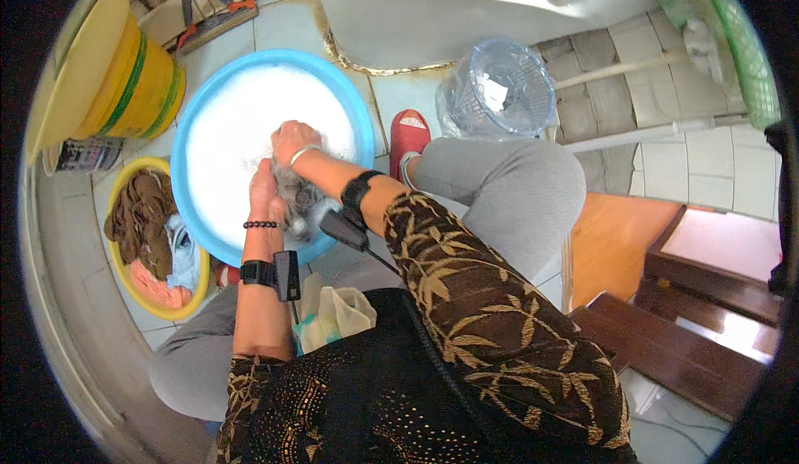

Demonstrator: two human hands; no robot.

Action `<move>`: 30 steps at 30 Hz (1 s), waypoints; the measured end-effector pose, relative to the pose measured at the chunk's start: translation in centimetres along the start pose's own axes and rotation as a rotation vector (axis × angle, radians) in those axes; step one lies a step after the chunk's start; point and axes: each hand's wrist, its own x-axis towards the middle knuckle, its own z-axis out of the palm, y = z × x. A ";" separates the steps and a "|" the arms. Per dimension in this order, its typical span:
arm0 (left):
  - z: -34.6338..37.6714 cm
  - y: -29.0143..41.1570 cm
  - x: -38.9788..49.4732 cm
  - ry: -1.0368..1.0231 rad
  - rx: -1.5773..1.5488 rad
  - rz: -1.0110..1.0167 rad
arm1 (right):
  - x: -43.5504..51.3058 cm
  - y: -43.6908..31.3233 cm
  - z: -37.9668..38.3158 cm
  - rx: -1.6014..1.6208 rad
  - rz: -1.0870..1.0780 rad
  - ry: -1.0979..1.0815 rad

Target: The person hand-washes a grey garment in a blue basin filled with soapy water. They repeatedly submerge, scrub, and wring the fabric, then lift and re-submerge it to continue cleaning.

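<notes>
A round blue plastic basin (181, 170) full of white suds (243, 114) stands on the tiles before me. Both my hands are over the suds, close together near the basin's middle. My right hand (296, 138), with a white bangle at its wrist, is curled shut on a wet grey cloth (298, 192). Just nearer to me, my left hand (265, 188) grips the same cloth from its left side; a dark bead bracelet circles that wrist. The cloth is bunched and hangs toward the basin's near rim, partly hidden by the hands and right forearm.
A yellow oval basin (204, 286) at left holds brown, light-blue and pink cloths. Behind it are a yellow bucket (147, 89) and a printed container (87, 154). A clear-lined waste basket (459, 99) stands near the white bathtub (399, 24). Wooden steps (674, 339) are at right.
</notes>
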 end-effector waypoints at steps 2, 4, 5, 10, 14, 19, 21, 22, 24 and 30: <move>0.0 0.2 -0.2 -0.029 0.021 0.054 | -0.2 -0.1 0.0 0.079 -0.075 -0.084; -0.3 0.6 -0.5 -0.133 -0.181 0.076 | -0.6 -0.1 0.4 0.087 -0.161 -0.063; -0.3 0.7 -0.5 -0.164 -0.166 0.087 | -0.6 0.0 0.6 0.065 -0.245 -0.085; 0.5 1.9 -0.7 -0.332 0.168 0.001 | 2.1 3.2 0.1 -0.009 0.028 -0.013; 0.9 2.9 -1.7 -0.316 -0.010 -0.078 | 4.2 6.1 0.4 0.413 0.149 -0.035; -0.8 2.4 -1.5 -0.236 0.120 0.163 | 3.7 8.1 1.9 0.245 -0.168 -0.109; -1.4 0.8 -0.2 -0.281 0.228 0.206 | 2.8 8.5 3.0 -0.039 -0.194 -0.124; -1.4 -0.9 0.4 -0.301 0.293 0.373 | 2.5 8.6 3.7 -0.166 -0.181 -0.147; -1.5 -2.9 1.6 -0.101 0.631 0.530 | 2.2 8.7 5.3 -0.249 -0.234 -0.123; -4.2 -3.3 4.4 0.025 0.982 0.481 | 5.4 7.7 10.7 -0.590 -0.109 -0.524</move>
